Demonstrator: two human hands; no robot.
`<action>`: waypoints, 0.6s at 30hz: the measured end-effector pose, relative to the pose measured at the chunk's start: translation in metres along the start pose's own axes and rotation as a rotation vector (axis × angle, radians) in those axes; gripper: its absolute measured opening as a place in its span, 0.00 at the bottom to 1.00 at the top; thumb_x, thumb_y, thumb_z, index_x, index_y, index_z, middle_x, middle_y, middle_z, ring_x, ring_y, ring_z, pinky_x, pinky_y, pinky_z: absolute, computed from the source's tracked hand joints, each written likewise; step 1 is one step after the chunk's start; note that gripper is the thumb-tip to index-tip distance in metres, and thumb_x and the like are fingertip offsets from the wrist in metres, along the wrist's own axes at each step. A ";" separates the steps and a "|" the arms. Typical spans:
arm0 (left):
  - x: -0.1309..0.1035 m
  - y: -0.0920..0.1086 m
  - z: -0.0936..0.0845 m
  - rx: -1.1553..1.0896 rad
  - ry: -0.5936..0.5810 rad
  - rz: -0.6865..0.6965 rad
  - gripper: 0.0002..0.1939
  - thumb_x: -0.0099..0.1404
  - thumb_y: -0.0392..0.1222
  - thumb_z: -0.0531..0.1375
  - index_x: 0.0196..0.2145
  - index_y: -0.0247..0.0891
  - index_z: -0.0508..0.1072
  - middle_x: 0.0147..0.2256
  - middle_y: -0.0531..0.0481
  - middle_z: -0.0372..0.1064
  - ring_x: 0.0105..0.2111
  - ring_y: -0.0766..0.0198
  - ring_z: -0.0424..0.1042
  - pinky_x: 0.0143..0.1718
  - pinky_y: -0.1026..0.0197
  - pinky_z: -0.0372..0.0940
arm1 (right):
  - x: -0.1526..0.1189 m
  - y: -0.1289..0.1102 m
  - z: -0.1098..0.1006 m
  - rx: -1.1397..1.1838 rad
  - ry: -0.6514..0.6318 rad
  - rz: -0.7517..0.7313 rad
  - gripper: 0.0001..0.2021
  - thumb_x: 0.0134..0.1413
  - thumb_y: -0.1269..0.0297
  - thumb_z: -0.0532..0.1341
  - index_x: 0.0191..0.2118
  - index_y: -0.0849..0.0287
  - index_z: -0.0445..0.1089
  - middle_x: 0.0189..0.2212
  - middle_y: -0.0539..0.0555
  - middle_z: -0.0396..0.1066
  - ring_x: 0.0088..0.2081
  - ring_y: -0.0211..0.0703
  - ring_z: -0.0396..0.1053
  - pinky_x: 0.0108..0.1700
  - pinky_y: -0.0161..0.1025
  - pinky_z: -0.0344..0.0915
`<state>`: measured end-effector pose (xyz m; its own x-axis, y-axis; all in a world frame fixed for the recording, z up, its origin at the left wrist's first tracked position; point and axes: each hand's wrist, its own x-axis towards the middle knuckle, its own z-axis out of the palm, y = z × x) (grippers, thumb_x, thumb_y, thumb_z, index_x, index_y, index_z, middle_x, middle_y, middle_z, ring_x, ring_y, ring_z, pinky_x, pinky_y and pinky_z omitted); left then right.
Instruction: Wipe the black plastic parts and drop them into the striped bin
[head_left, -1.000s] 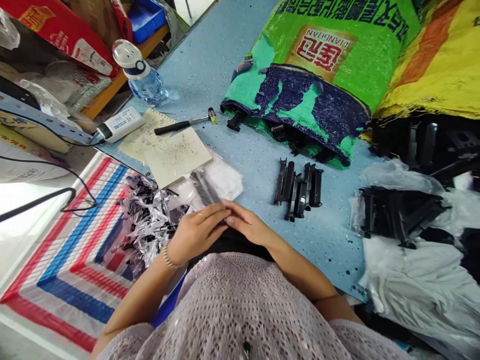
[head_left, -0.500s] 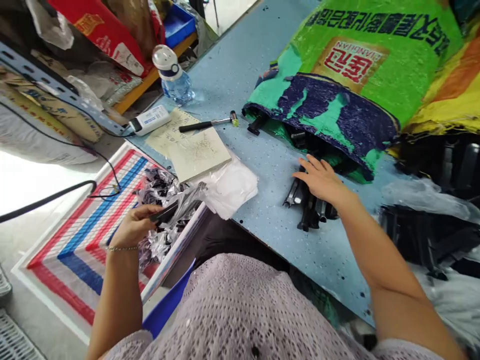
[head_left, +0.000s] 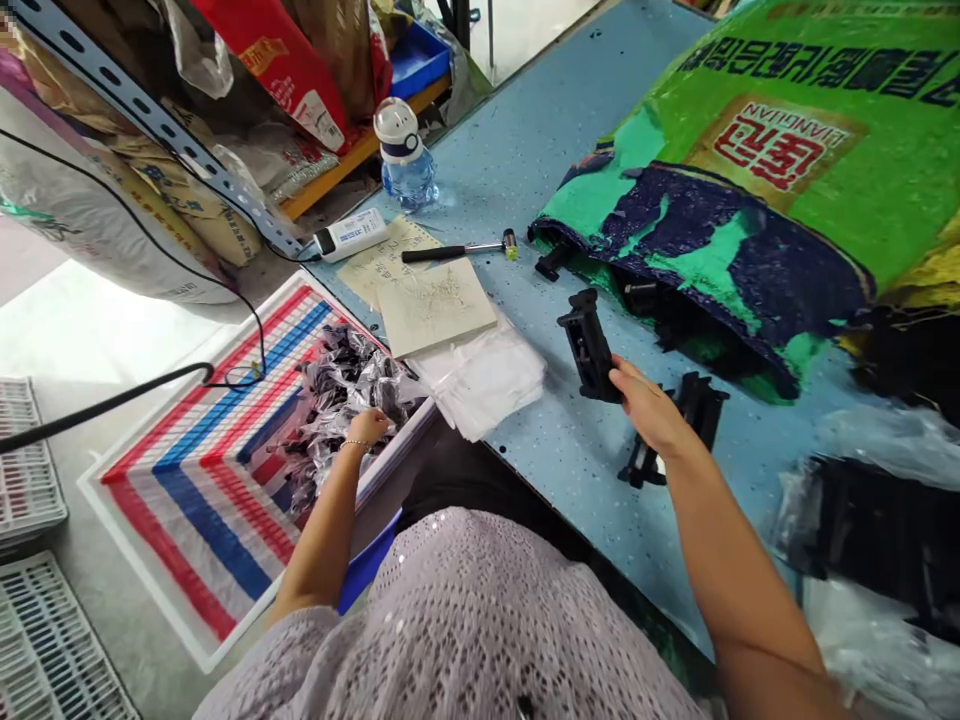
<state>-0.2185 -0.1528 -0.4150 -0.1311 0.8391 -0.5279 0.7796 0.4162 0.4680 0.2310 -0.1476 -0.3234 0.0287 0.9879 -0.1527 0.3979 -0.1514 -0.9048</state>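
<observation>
My right hand [head_left: 651, 408] grips a black plastic part [head_left: 589, 345], a long blocky piece with a hollow in its face, held up over the blue table. Beneath and beside that hand lie a few more black parts [head_left: 697, 405] on the tabletop. My left hand [head_left: 367, 428] is down at the heap of plastic-wrapped black parts [head_left: 341, 385] inside a striped lined crate [head_left: 217, 490]. Its fingers are curled, and what they hold, if anything, is hidden. A green sack [head_left: 795, 240] lies with its mouth toward me, black parts [head_left: 551, 262] showing at the opening.
On the blue table [head_left: 517, 130] are a small hammer [head_left: 457, 250], a paper pad [head_left: 435, 305], white plastic bags [head_left: 487, 380], a white labelled device [head_left: 352, 235] and a water bottle [head_left: 405, 160]. Bagged black parts [head_left: 885, 540] lie at right. A black cable [head_left: 150, 245] crosses the left side.
My right hand has lifted one black part off the pile. My left hand, earlier holding a wrapped black part, has moved down into the crate's heap. The view has shifted left.
</observation>
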 end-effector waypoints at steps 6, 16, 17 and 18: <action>-0.046 0.077 -0.004 -0.231 -0.013 0.616 0.18 0.72 0.53 0.55 0.36 0.36 0.77 0.28 0.49 0.73 0.27 0.64 0.71 0.33 0.63 0.67 | -0.023 -0.001 0.030 0.572 -0.045 0.128 0.16 0.50 0.59 0.69 0.46 0.54 0.76 0.44 0.53 0.78 0.45 0.47 0.76 0.53 0.50 0.74; -0.010 0.178 0.043 -0.113 0.176 0.811 0.06 0.64 0.38 0.65 0.30 0.35 0.75 0.32 0.47 0.72 0.33 0.60 0.71 0.38 0.58 0.67 | -0.044 -0.001 0.039 0.840 -0.030 0.161 0.14 0.51 0.63 0.70 0.45 0.54 0.76 0.43 0.53 0.77 0.39 0.44 0.76 0.45 0.49 0.78; -0.007 0.174 0.037 -0.181 0.128 0.768 0.06 0.64 0.40 0.64 0.30 0.36 0.75 0.30 0.49 0.72 0.31 0.62 0.70 0.35 0.59 0.66 | -0.045 -0.002 0.039 0.869 -0.040 0.174 0.13 0.51 0.64 0.70 0.44 0.54 0.76 0.42 0.52 0.77 0.38 0.44 0.76 0.44 0.48 0.78; -0.005 0.171 0.032 -0.232 0.085 0.731 0.07 0.64 0.42 0.64 0.31 0.36 0.75 0.28 0.51 0.72 0.29 0.63 0.69 0.33 0.60 0.64 | -0.045 -0.004 0.041 0.898 -0.063 0.185 0.14 0.51 0.64 0.69 0.45 0.54 0.76 0.42 0.52 0.78 0.38 0.43 0.76 0.43 0.47 0.78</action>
<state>-0.0650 -0.0974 -0.3547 0.3143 0.9490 0.0242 0.5391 -0.1994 0.8183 0.1909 -0.1927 -0.3295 -0.0395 0.9455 -0.3231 -0.4709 -0.3028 -0.8286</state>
